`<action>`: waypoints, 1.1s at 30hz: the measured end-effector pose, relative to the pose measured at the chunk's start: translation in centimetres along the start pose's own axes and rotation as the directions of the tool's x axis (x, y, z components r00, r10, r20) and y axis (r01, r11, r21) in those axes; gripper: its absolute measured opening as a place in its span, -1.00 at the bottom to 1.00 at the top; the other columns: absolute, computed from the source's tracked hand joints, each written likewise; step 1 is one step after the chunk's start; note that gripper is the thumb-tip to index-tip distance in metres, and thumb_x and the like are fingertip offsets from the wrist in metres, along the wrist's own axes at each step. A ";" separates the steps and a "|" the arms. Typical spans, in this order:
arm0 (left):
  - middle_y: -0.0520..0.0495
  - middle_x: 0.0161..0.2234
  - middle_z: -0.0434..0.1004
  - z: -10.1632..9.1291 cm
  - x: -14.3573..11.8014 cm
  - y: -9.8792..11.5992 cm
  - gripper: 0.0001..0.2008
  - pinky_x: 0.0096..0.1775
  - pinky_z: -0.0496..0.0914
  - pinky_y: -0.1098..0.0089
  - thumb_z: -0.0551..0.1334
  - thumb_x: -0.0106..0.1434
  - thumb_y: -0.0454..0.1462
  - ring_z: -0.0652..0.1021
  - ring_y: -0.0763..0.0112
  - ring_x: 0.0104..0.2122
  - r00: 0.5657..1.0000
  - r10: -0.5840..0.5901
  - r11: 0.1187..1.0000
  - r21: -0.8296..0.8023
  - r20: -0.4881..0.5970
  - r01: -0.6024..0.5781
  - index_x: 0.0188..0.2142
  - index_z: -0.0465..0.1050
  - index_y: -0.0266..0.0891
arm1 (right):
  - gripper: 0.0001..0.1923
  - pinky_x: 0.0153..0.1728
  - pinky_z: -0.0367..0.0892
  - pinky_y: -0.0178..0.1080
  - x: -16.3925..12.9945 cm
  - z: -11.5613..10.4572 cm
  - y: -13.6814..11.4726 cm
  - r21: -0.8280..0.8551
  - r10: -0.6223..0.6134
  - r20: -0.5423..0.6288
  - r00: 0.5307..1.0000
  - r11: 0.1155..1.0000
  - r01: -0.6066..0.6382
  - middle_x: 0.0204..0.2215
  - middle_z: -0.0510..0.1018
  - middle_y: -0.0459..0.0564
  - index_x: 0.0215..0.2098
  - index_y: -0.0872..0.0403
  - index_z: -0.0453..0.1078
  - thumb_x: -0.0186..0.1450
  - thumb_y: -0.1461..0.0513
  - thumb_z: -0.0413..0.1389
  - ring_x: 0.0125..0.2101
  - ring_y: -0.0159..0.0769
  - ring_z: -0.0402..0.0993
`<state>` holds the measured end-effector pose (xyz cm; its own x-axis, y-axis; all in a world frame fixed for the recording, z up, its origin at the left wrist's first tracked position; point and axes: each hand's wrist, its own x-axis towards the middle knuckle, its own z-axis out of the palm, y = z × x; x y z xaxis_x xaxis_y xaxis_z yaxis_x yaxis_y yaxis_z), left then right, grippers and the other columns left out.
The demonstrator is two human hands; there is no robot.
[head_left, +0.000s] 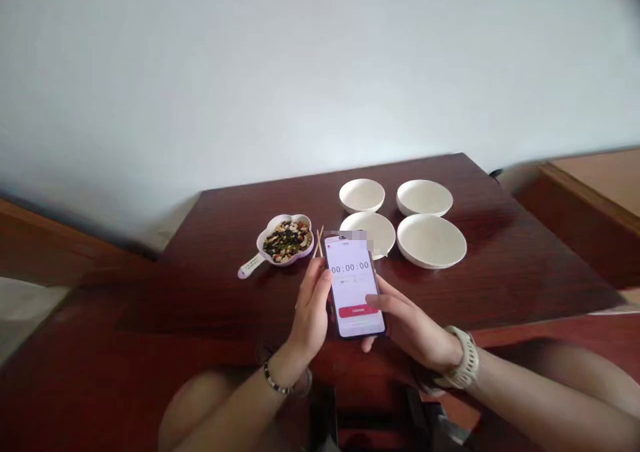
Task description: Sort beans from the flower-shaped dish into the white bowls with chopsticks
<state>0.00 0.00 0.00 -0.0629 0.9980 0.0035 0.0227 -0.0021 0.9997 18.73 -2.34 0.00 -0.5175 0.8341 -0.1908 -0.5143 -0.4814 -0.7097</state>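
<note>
A smartphone is held upright between my two hands, its screen showing a timer at 00:00:00 above a red button. My left hand grips its left edge. From the right side my right hand holds it, the thumb over the screen beside the red button. Behind the phone lie wooden chopsticks, partly covered. A flower-shaped bowl with a handle stands to the left, filled with mixed beans and nuts. The phone hides part of the nearest white bowl.
More white bowls stand on the right of the dark wooden table: one at the back, one at back right and one at front right. A pale wall rises behind. Wooden furniture is at the far right.
</note>
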 end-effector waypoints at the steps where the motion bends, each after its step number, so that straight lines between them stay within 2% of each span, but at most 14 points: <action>1: -0.15 0.17 0.62 0.1 0.0 0.2 -0.61 0.11 0.52 0.20 0.21 0.52 -0.04 0.57 0.05 0.18 1.000 0.003 1.000 -0.001 0.003 -0.003 0.17 0.54 -0.19 | -0.43 -0.39 0.66 -0.23 0.0 -0.1 0.0 0.000 -0.004 -0.001 1.000 1.000 0.004 0.10 0.59 0.12 0.44 -0.07 0.28 0.49 0.18 0.16 -0.06 -0.12 0.61; 8: -0.15 0.15 0.63 0.3 0.3 0.7 -0.67 0.14 0.48 0.18 0.20 0.54 -0.06 0.59 0.08 0.13 0.997 0.041 0.999 -0.015 0.072 -0.040 0.13 0.54 -0.16 | -0.44 -0.39 0.66 -0.22 0.0 -0.2 -0.3 -0.010 -0.004 -0.010 1.000 1.000 0.004 0.08 0.59 0.11 0.43 -0.06 0.29 0.49 0.15 0.15 -0.05 -0.11 0.60; 12: -0.14 0.16 0.61 0.2 0.4 0.8 -0.69 0.16 0.45 0.20 0.17 0.56 -0.08 0.56 0.09 0.17 0.995 0.036 0.999 -0.018 0.088 -0.034 0.14 0.51 -0.13 | -0.44 -0.40 0.66 -0.23 0.0 0.0 -0.4 -0.011 -0.008 -0.016 1.000 1.000 0.008 0.07 0.59 0.10 0.43 -0.07 0.29 0.49 0.14 0.15 -0.05 -0.11 0.61; 15: -0.13 0.12 0.63 0.2 0.4 0.9 -0.70 0.15 0.45 0.21 0.17 0.55 -0.07 0.58 0.12 0.12 0.993 0.045 0.999 -0.032 0.109 -0.041 0.12 0.51 -0.14 | -0.47 -0.41 0.66 -0.23 0.0 0.1 -0.4 -0.002 -0.012 -0.010 1.000 1.000 0.012 0.05 0.60 0.11 0.41 -0.06 0.32 0.51 0.10 0.13 -0.07 -0.12 0.61; 21: -0.17 0.11 0.62 0.1 0.3 0.7 -0.63 -0.04 0.52 0.27 0.19 0.53 -0.02 0.61 0.14 0.02 0.996 -0.028 0.999 -0.043 0.082 0.032 0.15 0.49 -0.17 | -0.47 -0.42 0.67 -0.21 0.5 -0.2 -0.4 0.089 0.024 0.001 1.000 0.996 -0.024 0.08 0.63 0.21 0.32 0.02 0.47 0.55 -0.06 0.03 -0.08 -0.09 0.65; 24: -0.15 0.05 0.66 0.0 0.2 0.8 -0.62 -0.13 0.54 0.28 0.16 0.55 0.00 0.65 0.16 -0.07 0.992 -0.041 0.998 -0.049 0.116 0.047 0.17 0.48 -0.14 | -0.44 -0.41 0.68 -0.17 0.5 -0.3 -0.7 0.133 0.049 0.004 0.999 0.990 -0.049 0.16 0.61 0.20 0.36 0.01 0.44 0.56 -0.07 -0.01 -0.03 -0.04 0.66; 26: -0.14 0.10 0.65 0.0 0.3 0.9 -0.63 0.00 0.55 0.23 0.15 0.56 -0.02 0.64 0.14 0.02 0.993 -0.018 0.998 -0.050 0.118 0.024 0.19 0.49 -0.12 | -0.42 -0.33 0.70 -0.12 0.5 -0.2 -1.0 0.165 0.074 0.025 0.997 0.983 -0.077 0.23 0.58 0.19 0.40 -0.01 0.39 0.57 -0.09 -0.04 0.04 -0.02 0.65; 29: -0.11 0.23 0.59 -0.3 0.5 1.0 -0.64 0.27 0.43 0.14 0.16 0.56 -0.05 0.55 0.09 0.23 0.995 0.044 0.999 -0.012 0.091 -0.043 0.21 0.51 -0.10 | -0.42 -0.13 0.69 -0.04 0.4 0.1 -1.4 0.204 0.106 0.085 0.991 0.971 -0.122 0.30 0.55 0.15 0.45 -0.06 0.33 0.59 -0.08 -0.07 0.16 -0.01 0.60; 33: -0.12 0.26 0.57 -0.7 0.7 1.4 -0.62 0.32 0.38 0.11 0.15 0.57 -0.06 0.52 0.09 0.28 0.988 0.081 0.996 0.033 0.128 -0.086 0.23 0.52 -0.10 | -0.43 -0.03 0.65 0.00 0.2 0.2 -2.0 0.217 0.104 0.124 0.987 0.968 -0.129 0.35 0.50 0.13 0.45 -0.07 0.33 0.60 -0.07 -0.10 0.22 -0.01 0.56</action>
<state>-0.67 0.66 1.41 0.0675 0.9943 0.0820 0.0604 -0.0861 0.9945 19.49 -1.27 1.50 -0.6486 0.7400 -0.1780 -0.5796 -0.6318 -0.5147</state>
